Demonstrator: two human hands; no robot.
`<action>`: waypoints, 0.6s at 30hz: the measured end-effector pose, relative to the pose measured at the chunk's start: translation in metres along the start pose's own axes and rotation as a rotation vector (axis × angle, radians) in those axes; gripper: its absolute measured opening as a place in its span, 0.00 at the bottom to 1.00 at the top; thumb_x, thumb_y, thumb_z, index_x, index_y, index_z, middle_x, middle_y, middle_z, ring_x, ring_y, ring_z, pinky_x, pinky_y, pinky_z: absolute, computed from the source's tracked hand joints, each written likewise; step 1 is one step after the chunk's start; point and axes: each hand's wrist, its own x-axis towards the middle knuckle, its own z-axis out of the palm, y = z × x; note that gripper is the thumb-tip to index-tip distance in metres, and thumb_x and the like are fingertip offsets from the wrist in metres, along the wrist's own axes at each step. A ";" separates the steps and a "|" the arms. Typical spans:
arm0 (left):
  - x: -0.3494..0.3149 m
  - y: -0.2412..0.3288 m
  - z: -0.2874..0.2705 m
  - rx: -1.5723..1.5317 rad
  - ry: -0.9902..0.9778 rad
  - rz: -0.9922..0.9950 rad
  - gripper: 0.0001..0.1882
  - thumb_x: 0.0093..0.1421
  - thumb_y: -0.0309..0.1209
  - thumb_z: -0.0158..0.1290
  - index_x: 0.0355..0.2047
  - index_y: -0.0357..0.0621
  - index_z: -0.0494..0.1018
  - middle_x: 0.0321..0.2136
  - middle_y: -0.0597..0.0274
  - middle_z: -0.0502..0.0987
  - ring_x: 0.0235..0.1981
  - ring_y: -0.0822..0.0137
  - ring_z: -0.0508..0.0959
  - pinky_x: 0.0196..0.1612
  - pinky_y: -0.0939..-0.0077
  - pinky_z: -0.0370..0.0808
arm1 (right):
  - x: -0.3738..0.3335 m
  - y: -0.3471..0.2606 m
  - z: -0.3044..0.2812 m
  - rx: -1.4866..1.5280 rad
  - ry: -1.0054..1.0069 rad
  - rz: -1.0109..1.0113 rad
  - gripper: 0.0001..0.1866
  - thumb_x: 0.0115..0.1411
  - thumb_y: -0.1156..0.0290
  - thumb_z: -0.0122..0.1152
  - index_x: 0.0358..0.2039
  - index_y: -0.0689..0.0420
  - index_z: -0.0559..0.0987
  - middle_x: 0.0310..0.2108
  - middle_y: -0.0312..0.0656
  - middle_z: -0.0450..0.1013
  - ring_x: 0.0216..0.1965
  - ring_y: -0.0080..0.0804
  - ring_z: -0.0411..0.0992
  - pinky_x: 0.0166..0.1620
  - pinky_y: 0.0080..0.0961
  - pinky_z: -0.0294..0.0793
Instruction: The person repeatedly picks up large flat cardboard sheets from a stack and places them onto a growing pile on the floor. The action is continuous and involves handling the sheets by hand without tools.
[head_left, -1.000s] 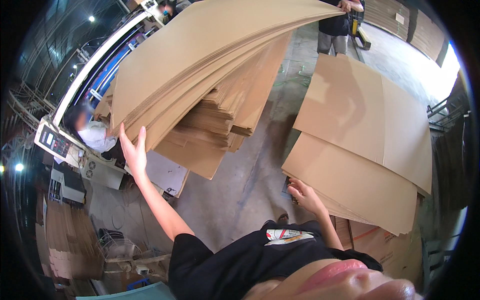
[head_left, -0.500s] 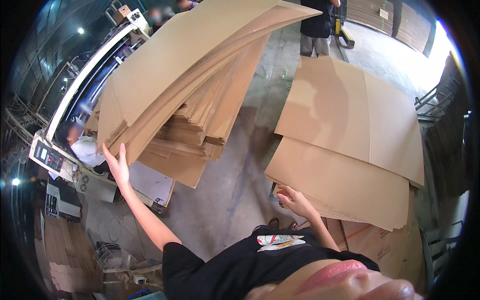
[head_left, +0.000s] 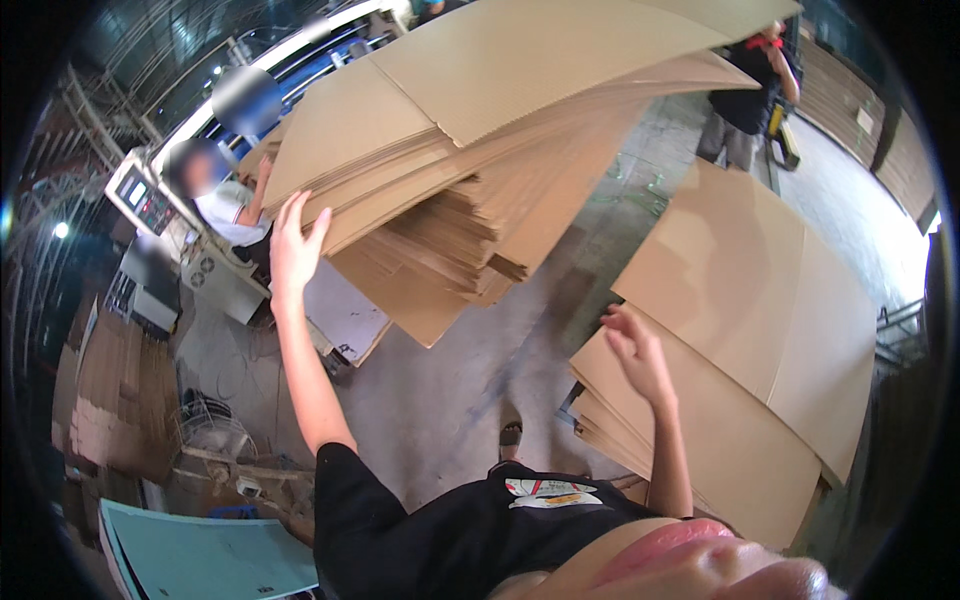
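To the left, a tall stack of brown cardboard sheets point(head_left: 560, 70) fans out, its upper sheets bent and jutting to the far right. My left hand point(head_left: 297, 245) is at the stack's near left corner, fingers stretched and thumb apart, by the sheet edges; whether it presses on them I cannot tell. My right hand point(head_left: 640, 355) is raised over the near left edge of a second, lower pile of cardboard sheets point(head_left: 730, 270) on the right. Its fingers are loosely bent and hold nothing.
A person in white point(head_left: 225, 210) works by a machine control panel point(head_left: 140, 195) beyond the left stack. Another person in dark clothes point(head_left: 745, 110) stands behind the right pile. Bluish-green sheets point(head_left: 205, 550) lie lower left. Grey floor point(head_left: 450, 400) runs between the piles.
The upper sheets of the left stack have slid right over those below. My right hand has risen from the right pile's near edge. The view has turned, and my left hand stays at the corner.
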 end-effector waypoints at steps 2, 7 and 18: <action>0.002 -0.001 -0.009 0.013 0.005 0.008 0.26 0.57 0.42 0.56 0.50 0.37 0.69 0.54 0.46 0.68 0.55 0.50 0.69 0.57 0.64 0.65 | 0.028 -0.022 0.002 -0.082 0.075 -0.108 0.23 0.58 0.70 0.58 0.53 0.61 0.68 0.44 0.49 0.74 0.47 0.41 0.72 0.52 0.34 0.68; 0.034 -0.044 -0.020 0.084 0.053 0.106 0.27 0.56 0.42 0.57 0.51 0.39 0.68 0.56 0.49 0.66 0.57 0.51 0.66 0.59 0.63 0.62 | 0.100 -0.099 0.029 -0.451 0.256 -0.536 0.27 0.52 0.72 0.63 0.53 0.61 0.68 0.49 0.50 0.69 0.52 0.47 0.67 0.53 0.35 0.66; 0.039 -0.134 0.031 -0.128 0.134 -0.149 0.41 0.50 0.46 0.62 0.57 0.33 0.62 0.57 0.35 0.61 0.60 0.49 0.63 0.60 0.66 0.60 | 0.192 -0.198 0.163 -0.626 -0.064 -0.948 0.29 0.49 0.68 0.65 0.53 0.57 0.69 0.53 0.43 0.66 0.58 0.41 0.63 0.63 0.48 0.52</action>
